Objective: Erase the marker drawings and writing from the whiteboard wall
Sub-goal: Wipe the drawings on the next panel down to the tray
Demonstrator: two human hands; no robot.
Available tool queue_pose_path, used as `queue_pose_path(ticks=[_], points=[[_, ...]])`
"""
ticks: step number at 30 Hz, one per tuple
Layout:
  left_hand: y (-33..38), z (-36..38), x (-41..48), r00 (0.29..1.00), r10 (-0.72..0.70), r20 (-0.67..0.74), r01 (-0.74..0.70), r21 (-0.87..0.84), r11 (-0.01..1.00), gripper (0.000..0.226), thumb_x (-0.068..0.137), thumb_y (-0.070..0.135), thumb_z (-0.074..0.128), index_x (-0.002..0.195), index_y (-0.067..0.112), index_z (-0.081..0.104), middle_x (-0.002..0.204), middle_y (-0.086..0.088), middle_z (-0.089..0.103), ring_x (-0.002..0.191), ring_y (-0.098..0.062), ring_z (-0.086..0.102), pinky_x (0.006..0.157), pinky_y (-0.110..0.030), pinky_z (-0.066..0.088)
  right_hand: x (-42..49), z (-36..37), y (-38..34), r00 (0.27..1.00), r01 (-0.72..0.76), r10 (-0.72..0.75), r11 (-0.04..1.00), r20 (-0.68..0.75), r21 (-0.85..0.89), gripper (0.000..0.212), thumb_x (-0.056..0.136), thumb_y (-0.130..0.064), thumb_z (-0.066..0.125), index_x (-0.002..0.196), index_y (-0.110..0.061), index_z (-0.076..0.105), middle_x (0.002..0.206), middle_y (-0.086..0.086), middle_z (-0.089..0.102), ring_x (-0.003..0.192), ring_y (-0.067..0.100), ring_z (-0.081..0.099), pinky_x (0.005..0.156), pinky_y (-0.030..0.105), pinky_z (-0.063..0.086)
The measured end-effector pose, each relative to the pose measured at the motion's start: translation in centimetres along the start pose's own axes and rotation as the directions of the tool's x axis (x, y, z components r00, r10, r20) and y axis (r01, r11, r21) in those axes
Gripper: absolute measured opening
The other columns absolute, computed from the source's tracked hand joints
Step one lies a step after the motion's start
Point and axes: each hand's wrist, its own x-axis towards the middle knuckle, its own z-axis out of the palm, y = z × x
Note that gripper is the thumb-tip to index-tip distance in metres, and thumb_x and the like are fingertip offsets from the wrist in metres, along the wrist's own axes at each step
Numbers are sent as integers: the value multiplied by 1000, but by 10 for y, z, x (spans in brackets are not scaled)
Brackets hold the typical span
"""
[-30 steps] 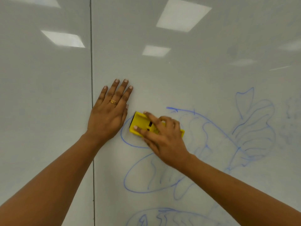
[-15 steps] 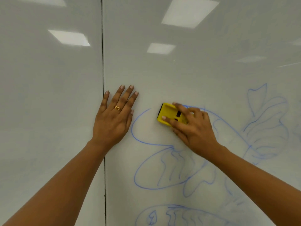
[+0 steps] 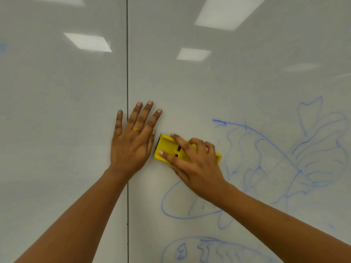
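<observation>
A blue marker fish drawing (image 3: 275, 158) covers the right part of the whiteboard wall (image 3: 190, 82); its left head outline is wiped away. My right hand (image 3: 193, 164) grips a yellow eraser (image 3: 167, 147) and holds it flat against the board, right beside my left hand. My left hand (image 3: 133, 143), wearing a gold ring, rests flat on the board with straight fingers, across the panel seam. A second blue drawing (image 3: 209, 249) shows at the bottom edge.
A dark vertical seam (image 3: 127, 73) divides the wall into two panels. The left panel carries only faint blue smudges. Ceiling light reflections (image 3: 228, 12) glare on the glossy surface above.
My right hand swept the eraser right, then back left until it lies next to my left hand. The curved head outline seen half a second ago is gone. My left hand stayed put.
</observation>
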Motion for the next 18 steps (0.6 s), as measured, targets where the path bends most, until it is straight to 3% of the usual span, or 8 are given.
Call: queue_pose_path(ticks=[3,8,11,14,18], points=[[-2,-1,-5,1000,-3,11,3,-1,1000,47,100,27,28,146,20,31,153,-4,28,142,-20,21,116,-43,4,-19,3,2,994,97,-97,995,42,7,31,95,-36,43,125,-39,49,140,3,41,97,29,52,75,40,36],[-6,-1,-12,999,-20,32,20,-9,1000,47,100,28,25,147,20,28,153,-3,27,142,-18,20,117,-41,2,-27,0,23,989,147,-146,989,38,-10,30,94,-35,46,124,-38,50,135,6,52,93,28,51,73,39,35],[-6,-1,-14,999,-29,32,30,-17,999,48,100,27,25,147,19,28,153,-3,27,142,-19,20,117,-40,1,-14,-4,34,997,78,-78,995,1,-58,30,95,-36,42,124,-39,50,136,5,45,94,27,48,72,38,36],[-5,-2,-15,999,-31,21,32,-26,999,47,100,26,26,146,18,30,152,-5,29,142,-20,21,117,-40,3,10,-6,34,998,-50,48,997,-37,-56,33,98,-39,34,121,-38,57,135,7,51,92,27,46,70,36,35],[-5,-2,-15,1000,-23,2,23,-68,997,46,100,25,26,145,16,31,151,-6,31,141,-22,22,116,-40,6,25,-5,17,996,-83,82,996,-42,-22,33,94,-39,40,120,-37,60,135,7,52,92,27,44,70,36,35]])
